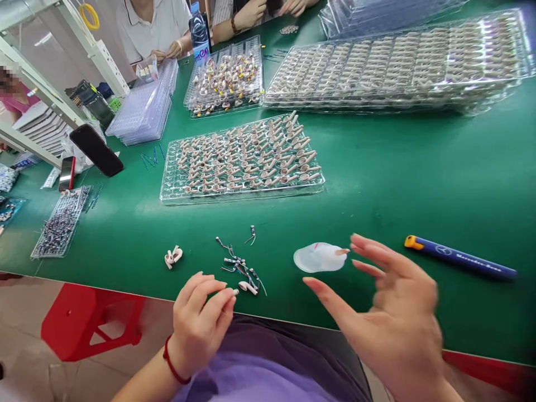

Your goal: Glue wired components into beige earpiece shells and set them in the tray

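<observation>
My left hand [201, 321] is at the near table edge, its fingers pinched round a small beige earbud-shaped part [248, 287]. Just beyond it lies a little heap of wired components [238, 265] and two loose beige shells [172, 257]. My right hand [393, 312] hovers open with its fingers spread, slightly blurred, and holds nothing. Right by its fingertips lies a small translucent plastic piece [320, 257]. A clear tray [167, 192] with rows of several beige parts sits further back in the middle.
A blue pen-like tool [460, 258] lies at right. More filled trays [397, 67] and a tray with coloured parts [226, 78] stand behind. Empty trays [144, 109], a phone [96, 149], a water bottle [200, 33] and other people's hands [167, 51] are at the far side. A red stool [87, 326] stands below.
</observation>
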The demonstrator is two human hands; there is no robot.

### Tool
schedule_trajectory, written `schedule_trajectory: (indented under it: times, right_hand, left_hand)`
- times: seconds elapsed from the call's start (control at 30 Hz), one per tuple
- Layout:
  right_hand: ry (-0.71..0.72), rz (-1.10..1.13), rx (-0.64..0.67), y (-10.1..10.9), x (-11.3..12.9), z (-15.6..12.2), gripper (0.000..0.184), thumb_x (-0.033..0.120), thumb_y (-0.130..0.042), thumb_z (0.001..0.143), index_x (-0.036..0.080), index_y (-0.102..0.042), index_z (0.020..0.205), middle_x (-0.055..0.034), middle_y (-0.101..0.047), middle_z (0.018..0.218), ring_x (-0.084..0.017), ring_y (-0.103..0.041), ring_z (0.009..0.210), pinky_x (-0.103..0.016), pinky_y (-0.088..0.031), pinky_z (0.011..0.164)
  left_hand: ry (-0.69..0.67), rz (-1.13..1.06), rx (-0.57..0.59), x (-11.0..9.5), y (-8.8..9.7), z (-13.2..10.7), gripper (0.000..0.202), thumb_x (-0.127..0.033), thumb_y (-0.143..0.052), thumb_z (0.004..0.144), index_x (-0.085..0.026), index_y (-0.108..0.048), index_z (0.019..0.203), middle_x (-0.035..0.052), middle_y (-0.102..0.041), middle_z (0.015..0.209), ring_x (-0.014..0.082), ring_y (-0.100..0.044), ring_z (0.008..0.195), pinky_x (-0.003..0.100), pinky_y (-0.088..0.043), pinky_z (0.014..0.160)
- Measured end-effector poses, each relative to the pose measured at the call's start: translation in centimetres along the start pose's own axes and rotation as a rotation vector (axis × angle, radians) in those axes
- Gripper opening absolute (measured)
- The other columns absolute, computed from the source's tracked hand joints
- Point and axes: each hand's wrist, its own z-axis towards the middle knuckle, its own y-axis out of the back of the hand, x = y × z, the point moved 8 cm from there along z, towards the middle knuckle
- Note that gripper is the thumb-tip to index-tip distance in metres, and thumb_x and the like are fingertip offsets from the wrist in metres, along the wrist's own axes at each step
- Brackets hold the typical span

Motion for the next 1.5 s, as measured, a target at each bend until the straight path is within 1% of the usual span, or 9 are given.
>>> schedule_trajectory:
  times: [0.07,0.13,0.17,0.23,0.3,0.37,0.53,0.73,1.5]
  right_hand:
    - [-0.051,-0.125,0.103,-1.2,-0.8,0.6,0.061,0.049,-0.063,0.084,0.022,-0.044,0.135,-0.0152,-0.053,0.133,-0.032,-0.061,0.106,-0.044,-0.054,0.077]
    - [-0.061,-0.189,0.165,-1.8,-1.0,0.7,0.05,0.05,-0.058,0.088,0.021,-0.051,0.128,-0.014,-0.06,0.126,-0.027,-0.068,0.091,-0.035,-0.056,0.065]
    - [-0.04,-0.194,0.182,-2.0,-0.8,0.7,0.046,0.048,-0.056,0.089,0.021,-0.053,0.126,-0.0132,-0.064,0.122,-0.025,-0.069,0.088,-0.033,-0.056,0.064]
    - [0.044,-0.162,0.209,-2.0,0.0,0.4,0.042,0.044,-0.055,0.091,0.021,-0.053,0.126,-0.0116,-0.067,0.115,-0.024,-0.068,0.092,-0.031,-0.057,0.071]
    - [0.144,-0.102,0.296,-2.3,1.1,-0.4,0.04,0.039,-0.054,0.092,0.022,-0.052,0.128,-0.0098,-0.067,0.109,-0.022,-0.068,0.092,-0.029,-0.056,0.073]
    - [0.216,-0.038,0.402,-2.7,2.0,-1.4,0.04,0.036,-0.053,0.093,0.023,-0.051,0.131,-0.0081,-0.065,0.104,-0.018,-0.068,0.085,-0.025,-0.056,0.069]
    - [0.285,0.078,0.521,-3.1,3.1,-3.2,0.037,0.028,-0.056,0.092,0.022,-0.05,0.128,-0.0069,-0.065,0.1,-0.015,-0.066,0.081,-0.021,-0.055,0.067]
    - [0.313,0.124,0.537,-3.2,3.4,-3.6,0.036,0.017,-0.057,0.09,0.019,-0.052,0.125,-0.0062,-0.062,0.091,-0.014,-0.062,0.072,-0.021,-0.053,0.059]
    - [0.301,0.108,0.543,-3.3,3.9,-3.3,0.032,0.016,-0.058,0.087,0.02,-0.058,0.119,-0.0051,-0.065,0.085,-0.013,-0.064,0.067,-0.021,-0.054,0.055]
  left_hand:
    - [-0.071,0.133,-0.012,-0.1,-0.2,-0.3,0.016,-0.008,-0.067,0.081,-0.019,-0.069,0.094,0.0028,-0.074,0.088,0.018,-0.066,0.091,0.038,-0.044,0.099]
    - [-0.089,0.193,-0.025,-0.2,-0.5,-0.6,0.014,-0.01,-0.068,0.082,-0.02,-0.069,0.092,0.001,-0.076,0.087,0.0174,-0.067,0.091,0.039,-0.038,0.102]
    - [-0.087,0.208,-0.029,-0.2,-0.5,-0.7,0.014,-0.011,-0.068,0.082,-0.021,-0.069,0.091,0.0005,-0.076,0.088,0.0174,-0.068,0.092,0.039,-0.037,0.102]
    - [-0.075,0.222,-0.031,-0.3,-0.7,-0.9,0.013,-0.011,-0.068,0.082,-0.021,-0.07,0.091,0.0005,-0.077,0.088,0.0179,-0.068,0.093,0.04,-0.035,0.103]
    - [-0.057,0.224,-0.03,-0.3,-0.7,-1.0,0.013,-0.011,-0.069,0.082,-0.021,-0.07,0.092,0.0006,-0.077,0.089,0.0184,-0.067,0.094,0.041,-0.034,0.103]
    - [-0.045,0.226,-0.03,-0.4,-0.7,-1.0,0.014,-0.011,-0.069,0.082,-0.021,-0.07,0.093,0.0005,-0.077,0.089,0.0186,-0.067,0.093,0.041,-0.034,0.102]
    - [-0.024,0.234,-0.036,-0.4,-0.8,-0.9,0.013,-0.011,-0.07,0.081,-0.021,-0.07,0.09,0.0001,-0.077,0.087,0.0186,-0.067,0.09,0.04,-0.035,0.098]
    - [-0.001,0.232,-0.033,-0.3,-0.8,-0.9,0.012,-0.011,-0.07,0.08,-0.02,-0.07,0.088,0.0007,-0.077,0.085,0.0187,-0.066,0.087,0.039,-0.037,0.095]
    - [0.013,0.246,-0.02,-0.3,-0.9,-0.5,0.012,-0.012,-0.069,0.081,-0.023,-0.068,0.086,-0.0012,-0.076,0.083,0.0179,-0.067,0.083,0.039,-0.037,0.092]
